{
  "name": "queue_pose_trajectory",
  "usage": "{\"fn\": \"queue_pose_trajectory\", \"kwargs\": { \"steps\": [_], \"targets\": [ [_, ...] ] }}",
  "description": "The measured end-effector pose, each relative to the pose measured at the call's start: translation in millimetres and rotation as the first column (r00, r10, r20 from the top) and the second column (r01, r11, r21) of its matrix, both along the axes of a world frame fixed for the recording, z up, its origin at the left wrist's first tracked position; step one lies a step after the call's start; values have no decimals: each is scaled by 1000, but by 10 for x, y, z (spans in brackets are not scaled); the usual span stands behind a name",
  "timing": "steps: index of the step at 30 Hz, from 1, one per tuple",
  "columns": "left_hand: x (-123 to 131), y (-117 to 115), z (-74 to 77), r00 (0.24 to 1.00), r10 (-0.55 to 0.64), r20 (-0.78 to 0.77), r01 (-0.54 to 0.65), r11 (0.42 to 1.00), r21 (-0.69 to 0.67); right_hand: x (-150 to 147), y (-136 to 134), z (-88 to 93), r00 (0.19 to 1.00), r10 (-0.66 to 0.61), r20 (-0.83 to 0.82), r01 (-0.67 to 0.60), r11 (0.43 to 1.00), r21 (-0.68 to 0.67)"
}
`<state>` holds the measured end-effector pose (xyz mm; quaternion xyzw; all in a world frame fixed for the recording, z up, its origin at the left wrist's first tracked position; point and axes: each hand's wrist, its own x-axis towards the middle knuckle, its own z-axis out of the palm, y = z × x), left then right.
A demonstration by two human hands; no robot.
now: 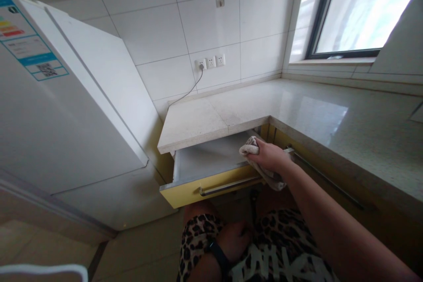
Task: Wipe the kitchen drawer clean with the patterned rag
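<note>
My right hand is closed around a crumpled, pale cloth. Part of the cloth bunches above my fingers, and a loose end hangs down over the drawer front. Hand and cloth are at the right end of a pulled-out drawer with a grey inside and a yellow front. A metal bar handle runs along that front. Low in the view, my left hand rests in my lap, a dark watch on its wrist. Its fingers look curled in, with nothing visible in them; shadow dims them.
A pale stone countertop overhangs the drawer and turns right along yellow cabinets with another bar handle. A white refrigerator stands at the left. Wall sockets hold a plugged-in cord. A window is at the upper right.
</note>
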<state>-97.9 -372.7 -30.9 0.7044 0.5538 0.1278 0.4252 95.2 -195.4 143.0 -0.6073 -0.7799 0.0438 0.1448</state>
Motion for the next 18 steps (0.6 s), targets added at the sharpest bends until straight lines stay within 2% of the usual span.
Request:
{"fn": "queue_pose_trajectory", "kwargs": {
  "steps": [5,8,18],
  "targets": [
    [-5,13,-107,997,12,77,-14,1000,17,-526,-179,91,995,98,32,-98,995,-29],
    [3,30,-129,997,17,72,-18,1000,19,-864,-310,104,988,147,37,-147,989,-19],
    [70,22,108,998,-53,21,53,998,-36,-1987,-597,0,931,364,-1,-364,931,24]
  ]
}}
